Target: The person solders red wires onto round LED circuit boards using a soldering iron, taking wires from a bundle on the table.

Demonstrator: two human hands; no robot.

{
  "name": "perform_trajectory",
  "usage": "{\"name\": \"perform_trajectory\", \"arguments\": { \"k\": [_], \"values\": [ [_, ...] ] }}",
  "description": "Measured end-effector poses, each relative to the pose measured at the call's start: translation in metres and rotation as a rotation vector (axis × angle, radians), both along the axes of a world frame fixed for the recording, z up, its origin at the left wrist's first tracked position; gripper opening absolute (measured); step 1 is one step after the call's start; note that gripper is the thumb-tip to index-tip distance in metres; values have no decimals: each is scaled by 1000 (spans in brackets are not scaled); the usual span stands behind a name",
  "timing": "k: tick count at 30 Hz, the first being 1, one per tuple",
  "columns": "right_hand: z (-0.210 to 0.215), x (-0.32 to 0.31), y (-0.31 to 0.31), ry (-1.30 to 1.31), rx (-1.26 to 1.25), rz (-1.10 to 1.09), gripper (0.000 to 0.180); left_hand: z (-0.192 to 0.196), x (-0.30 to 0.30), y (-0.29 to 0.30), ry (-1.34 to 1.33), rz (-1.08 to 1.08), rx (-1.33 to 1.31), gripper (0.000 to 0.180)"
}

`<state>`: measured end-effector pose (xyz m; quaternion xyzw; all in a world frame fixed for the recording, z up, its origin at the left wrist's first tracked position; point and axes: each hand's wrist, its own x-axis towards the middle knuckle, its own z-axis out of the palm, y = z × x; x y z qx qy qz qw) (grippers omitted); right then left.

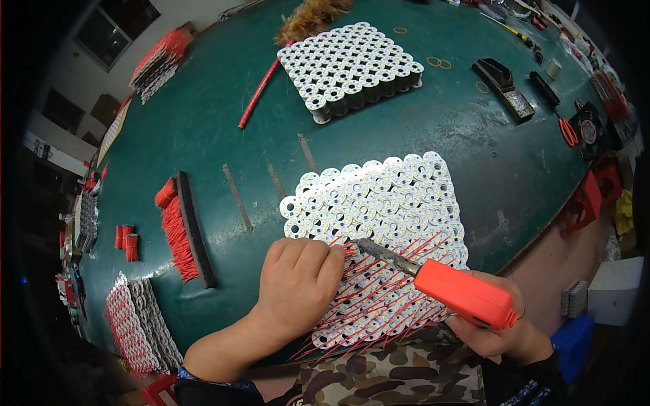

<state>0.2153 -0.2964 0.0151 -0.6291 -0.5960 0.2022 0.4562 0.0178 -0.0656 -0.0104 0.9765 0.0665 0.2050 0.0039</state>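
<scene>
My right hand [511,342] grips the red handle of a soldering iron [464,292], its metal barrel pointing left. The iron's tip is at the panel surface, close to the fingertips of my left hand [298,281]. That hand is closed, knuckles up, around thin red wires [349,250] whose ends show by the thumb and forefinger. Beneath both hands lies a white panel of joined round LED boards [379,193]. Many red wires lie slantwise over its nearer half; its far rows carry none. My left fingertips are partly hidden.
A stack of similar LED panels [352,64] sits at the back beside a feather duster [261,91]. Left are a pile of red wires [177,237] by a black strip [195,230], wire bundles [131,245] and wired panels [139,325]. Orange-handled scissors [567,132] lie right.
</scene>
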Motion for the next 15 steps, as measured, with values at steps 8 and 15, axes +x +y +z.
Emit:
{"name": "perform_trajectory", "arguments": {
  "k": [8,15],
  "values": [
    [0,3,-1,55,-33,21,46,2,0,-2,15,18,-38,25],
    [-3,4,-12,-9,-39,-46,36,2,0,-3,16,13,-35,24]
  ]
}}
